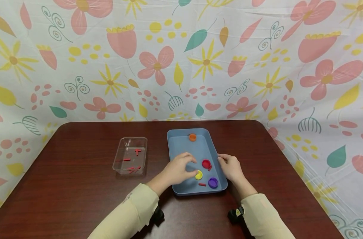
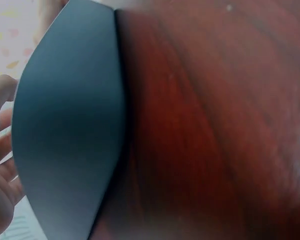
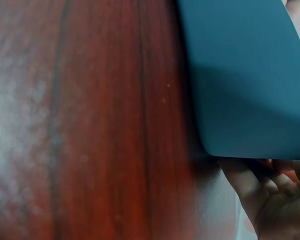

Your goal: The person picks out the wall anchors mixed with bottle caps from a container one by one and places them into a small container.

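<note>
A blue tray (image 1: 187,146) holds a yellow round lid (image 1: 199,175), a red one (image 1: 206,163), a purple one (image 1: 213,182), an orange one (image 1: 192,137) and small red sticks (image 1: 202,184). My left hand (image 1: 176,169) hovers over the tray's left side, thumb and fingers spread apart, the thumb tip right at the yellow lid. My right hand (image 1: 230,167) holds the tray's right rim; the right wrist view shows its fingers (image 3: 245,182) by the tray's edge, partly hidden behind it. The left wrist view shows the tray's outer wall (image 2: 70,120) in front of the left hand (image 2: 2,160).
Left of the tray stands a clear plastic box (image 1: 121,162) with several red sticks (image 1: 137,151) in it. Both rest on a dark brown wooden table (image 1: 64,176). A flower-patterned cloth (image 1: 175,66) hangs behind the table and along its sides.
</note>
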Available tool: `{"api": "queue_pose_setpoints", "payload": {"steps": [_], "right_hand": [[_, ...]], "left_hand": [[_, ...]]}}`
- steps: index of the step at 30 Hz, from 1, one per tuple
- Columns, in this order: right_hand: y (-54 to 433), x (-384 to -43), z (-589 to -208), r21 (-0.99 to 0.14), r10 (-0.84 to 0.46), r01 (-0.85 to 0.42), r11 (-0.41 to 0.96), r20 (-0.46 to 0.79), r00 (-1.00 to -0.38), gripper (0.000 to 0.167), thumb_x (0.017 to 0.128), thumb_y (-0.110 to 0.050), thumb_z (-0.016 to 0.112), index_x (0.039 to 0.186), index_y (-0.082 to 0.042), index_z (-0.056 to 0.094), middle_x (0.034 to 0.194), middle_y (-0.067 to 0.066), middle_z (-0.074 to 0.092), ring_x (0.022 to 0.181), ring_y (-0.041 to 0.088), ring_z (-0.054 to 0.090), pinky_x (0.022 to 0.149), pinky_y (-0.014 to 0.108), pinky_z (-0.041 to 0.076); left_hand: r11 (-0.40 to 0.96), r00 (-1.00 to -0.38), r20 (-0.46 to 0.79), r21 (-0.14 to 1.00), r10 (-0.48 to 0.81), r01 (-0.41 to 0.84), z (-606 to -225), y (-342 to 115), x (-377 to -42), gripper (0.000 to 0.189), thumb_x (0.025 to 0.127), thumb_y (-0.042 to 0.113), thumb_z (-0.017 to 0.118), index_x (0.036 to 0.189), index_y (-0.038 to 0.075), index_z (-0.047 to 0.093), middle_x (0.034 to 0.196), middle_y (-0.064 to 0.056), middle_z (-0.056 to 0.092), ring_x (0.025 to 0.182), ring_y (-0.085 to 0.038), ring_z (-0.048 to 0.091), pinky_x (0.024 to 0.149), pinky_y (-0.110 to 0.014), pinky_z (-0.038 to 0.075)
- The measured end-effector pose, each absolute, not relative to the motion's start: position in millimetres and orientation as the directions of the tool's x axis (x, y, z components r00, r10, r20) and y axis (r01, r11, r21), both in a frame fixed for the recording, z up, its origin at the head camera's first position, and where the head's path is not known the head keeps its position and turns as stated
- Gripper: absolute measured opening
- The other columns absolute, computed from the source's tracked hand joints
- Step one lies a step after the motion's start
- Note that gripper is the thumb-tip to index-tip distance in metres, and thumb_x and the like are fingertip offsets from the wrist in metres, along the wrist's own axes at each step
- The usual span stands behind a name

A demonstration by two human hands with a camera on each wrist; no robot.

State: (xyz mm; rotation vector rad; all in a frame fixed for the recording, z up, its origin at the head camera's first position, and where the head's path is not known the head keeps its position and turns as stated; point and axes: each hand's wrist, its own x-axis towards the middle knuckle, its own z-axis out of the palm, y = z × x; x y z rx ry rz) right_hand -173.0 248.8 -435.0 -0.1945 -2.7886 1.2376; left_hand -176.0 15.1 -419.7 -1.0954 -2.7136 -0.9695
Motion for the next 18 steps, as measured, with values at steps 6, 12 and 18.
{"api": "queue_pose_setpoints", "payload": {"steps": [6, 12, 18], "right_hand": [[248.6, -172.6, -434.1, -0.747, 0.149, 0.087, 0.66, 0.017, -0.989, 0.031, 0.097, -0.012, 0.05, 0.121, 0.004, 0.061, 0.111, 0.024, 0.066, 0.093, 0.027, 0.065, 0.073, 0.04, 0.055], [248.3, -171.7, -432.4, -0.739, 0.148, 0.088, 0.668, 0.017, -0.989, 0.031, 0.096, -0.012, 0.05, 0.121, 0.004, 0.062, 0.112, 0.024, 0.066, 0.093, 0.027, 0.065, 0.072, 0.039, 0.055], [247.6, -172.1, -431.9, -0.739, 0.148, 0.086, 0.668, 0.018, -0.989, 0.031, 0.096, -0.012, 0.05, 0.12, 0.003, 0.062, 0.111, 0.023, 0.066, 0.092, 0.027, 0.065, 0.071, 0.038, 0.055]], "left_hand": [[0.56, -0.711, 0.236, 0.475, 0.662, 0.679, -421.5, 24.2, -172.1, 0.03, 0.085, 0.032, 0.069, 0.107, 0.012, 0.068, 0.113, 0.001, 0.061, 0.107, -0.016, 0.057, 0.094, -0.029, 0.047], [0.543, -0.663, 0.207, 0.427, 0.72, 0.723, -422.8, 31.1, -169.1, 0.026, 0.083, 0.029, 0.071, 0.105, 0.015, 0.07, 0.118, 0.0, 0.06, 0.11, -0.017, 0.055, 0.096, -0.027, 0.044], [0.537, -0.656, 0.121, 0.476, 0.745, 0.697, -430.1, 38.1, -167.2, 0.023, 0.083, 0.031, 0.073, 0.102, 0.019, 0.072, 0.129, -0.003, 0.052, 0.118, -0.02, 0.046, 0.102, -0.035, 0.037]]}}
